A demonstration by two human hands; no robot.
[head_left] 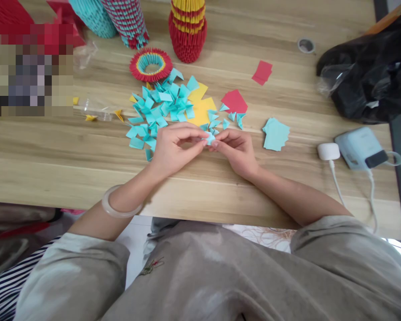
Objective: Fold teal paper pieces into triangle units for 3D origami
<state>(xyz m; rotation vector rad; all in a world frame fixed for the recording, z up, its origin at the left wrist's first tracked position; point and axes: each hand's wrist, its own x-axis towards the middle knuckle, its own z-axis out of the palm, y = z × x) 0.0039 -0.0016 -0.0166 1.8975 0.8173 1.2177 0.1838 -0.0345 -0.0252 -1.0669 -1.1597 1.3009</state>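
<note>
Between the fingertips of both hands is a small light-blue piece of folded paper (210,138). My left hand (175,147) pinches its left side, and my right hand (237,150) pinches its right side. The fingers partly cover the paper, so its exact fold is hidden. Just beyond my left hand spreads a heap of folded light-blue papers (163,104). Several small blue folded triangles (226,124) lie beyond the fingertips. Yellow paper sheets (202,109) and a red paper stack (234,101) lie behind them. To the right of my right hand rests a stack of light-blue paper sheets (276,134).
A red, yellow and blue paper ring (132,67) and a red-yellow folded-paper vase (188,38) stand at the back. On the right are a black plastic bag (364,80), a white charger (328,151) and a light-blue box-shaped device (361,145) with cables.
</note>
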